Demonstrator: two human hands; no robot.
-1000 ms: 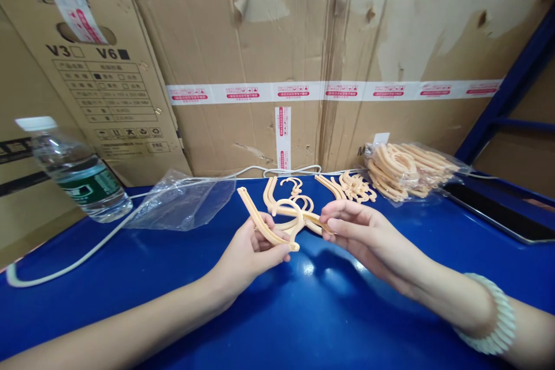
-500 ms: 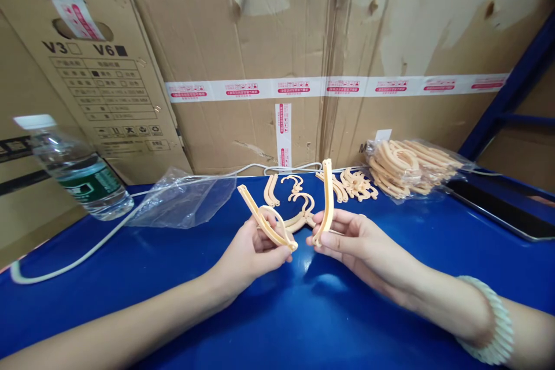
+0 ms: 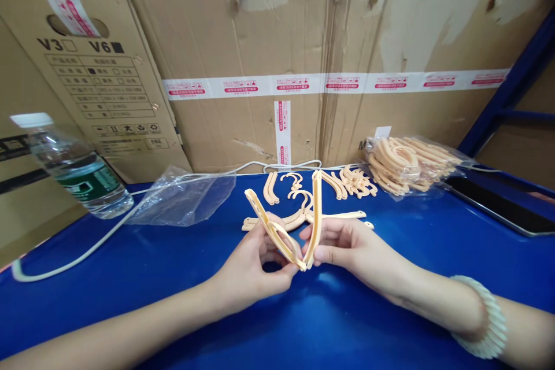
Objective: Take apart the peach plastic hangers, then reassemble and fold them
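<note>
Between the thumb and fingers of my left hand [image 3: 255, 260] is a beige plastic hanger arm [image 3: 265, 217] with a curved hook piece [image 3: 284, 235] lying against it. My right hand [image 3: 342, 243] pinches a second hanger arm [image 3: 318, 208], held nearly upright. The lower ends of the two arms meet in a V just above the table; whether they are locked together I cannot tell. Behind my hands lies a hanger [image 3: 295, 221] with its hook pointing away, partly covered by my fingers and the held pieces.
Loose hanger arms [image 3: 271, 188] and a pile of hooks [image 3: 358, 182] lie farther back. At right are a bag of hanger parts [image 3: 407, 165] and a black phone [image 3: 498, 205]. Left stand a water bottle [image 3: 82, 167], a clear plastic bag [image 3: 182, 199] and a white cable [image 3: 82, 263]. Cardboard [image 3: 243, 23] walls the back.
Both hands have come together and slightly toward me. The lower ends of the two hanger arms, apart before, now meet. More of the hanger behind shows.
</note>
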